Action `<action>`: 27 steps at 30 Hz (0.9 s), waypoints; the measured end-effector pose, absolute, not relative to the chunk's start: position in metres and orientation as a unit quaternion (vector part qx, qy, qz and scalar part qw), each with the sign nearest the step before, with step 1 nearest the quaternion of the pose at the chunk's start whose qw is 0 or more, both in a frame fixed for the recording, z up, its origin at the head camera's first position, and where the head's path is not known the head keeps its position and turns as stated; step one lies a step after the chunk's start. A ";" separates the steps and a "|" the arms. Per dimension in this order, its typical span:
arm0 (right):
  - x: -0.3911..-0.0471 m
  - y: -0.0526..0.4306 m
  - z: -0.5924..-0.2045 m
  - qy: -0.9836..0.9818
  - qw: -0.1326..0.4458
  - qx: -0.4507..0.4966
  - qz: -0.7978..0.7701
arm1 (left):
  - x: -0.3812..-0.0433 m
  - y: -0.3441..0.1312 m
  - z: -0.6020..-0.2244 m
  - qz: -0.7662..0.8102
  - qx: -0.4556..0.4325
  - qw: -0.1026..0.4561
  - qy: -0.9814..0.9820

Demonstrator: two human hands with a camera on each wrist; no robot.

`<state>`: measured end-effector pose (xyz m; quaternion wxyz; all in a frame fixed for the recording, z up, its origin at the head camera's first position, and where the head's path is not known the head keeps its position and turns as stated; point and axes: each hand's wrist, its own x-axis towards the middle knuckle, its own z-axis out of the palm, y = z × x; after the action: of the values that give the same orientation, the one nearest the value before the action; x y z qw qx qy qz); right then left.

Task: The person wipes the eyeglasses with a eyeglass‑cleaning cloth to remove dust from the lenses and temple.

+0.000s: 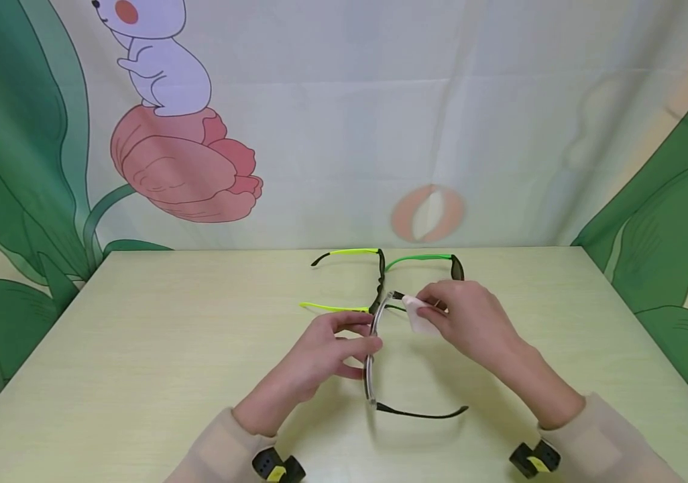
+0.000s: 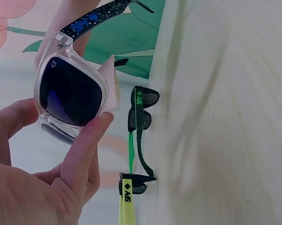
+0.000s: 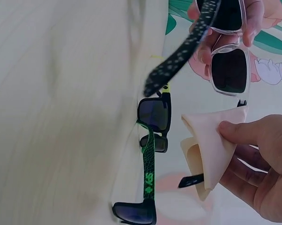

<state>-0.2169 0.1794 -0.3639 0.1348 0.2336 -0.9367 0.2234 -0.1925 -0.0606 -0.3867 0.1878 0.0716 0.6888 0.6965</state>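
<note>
Clear-framed sunglasses [image 2: 71, 91] with dark lenses and speckled black temples are held up above the table. My left hand [image 1: 330, 349] grips them by the frame front, thumb on one side and fingers on the other. My right hand [image 1: 471, 320] pinches a pale pink cloth [image 3: 215, 140] folded around one temple, whose dark tip [image 3: 191, 180] pokes out of the cloth in the right wrist view. The other temple [image 1: 422, 412] sticks out toward the right, unfolded and untouched.
Behind the hands, black sunglasses with yellow temples [image 1: 353, 251] stand on the table [image 1: 169, 349]. Beside them on the right is a pair with green temples [image 1: 419, 257], partly hidden by my right hand. A printed curtain [image 1: 332, 134] hangs along the table's back edge.
</note>
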 end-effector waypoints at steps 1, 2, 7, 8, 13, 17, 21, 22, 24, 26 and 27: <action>-0.217 0.181 -0.364 -0.937 0.134 0.231 0.223 | -0.192 -0.061 -0.386 0.698 0.071 0.185 0.688; -0.216 0.182 -0.365 -0.938 0.135 0.229 0.222 | -0.192 -0.062 -0.386 0.698 0.070 0.184 0.688; -0.214 0.190 -0.366 -0.940 0.137 0.216 0.224 | -0.193 -0.068 -0.386 0.703 0.068 0.173 0.686; -0.214 0.192 -0.367 -0.941 0.137 0.213 0.226 | -0.193 -0.069 -0.386 0.705 0.068 0.172 0.685; -0.214 0.197 -0.371 -0.941 0.126 0.206 0.239 | -0.196 -0.074 -0.388 0.712 0.068 0.165 0.679; -0.215 0.201 -0.375 -0.938 0.121 0.203 0.252 | -0.197 -0.075 -0.390 0.717 0.063 0.162 0.675; -0.215 0.203 -0.378 -0.938 0.119 0.199 0.259 | -0.198 -0.076 -0.392 0.717 0.064 0.169 0.674; -0.215 0.203 -0.379 -0.938 0.119 0.199 0.258 | -0.198 -0.076 -0.392 0.715 0.064 0.172 0.674; -0.215 0.203 -0.378 -0.938 0.121 0.198 0.257 | -0.198 -0.077 -0.392 0.712 0.067 0.176 0.676; -0.214 0.203 -0.377 -0.938 0.124 0.199 0.255 | -0.197 -0.077 -0.391 0.712 0.068 0.177 0.676; -0.214 0.203 -0.376 -0.938 0.125 0.199 0.254 | -0.197 -0.077 -0.391 0.711 0.069 0.178 0.677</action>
<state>-0.2142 0.2029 -0.3762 0.1247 0.1994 -0.9382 0.2541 -0.1972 -0.0773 -0.3912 0.1779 0.0686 0.6768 0.7111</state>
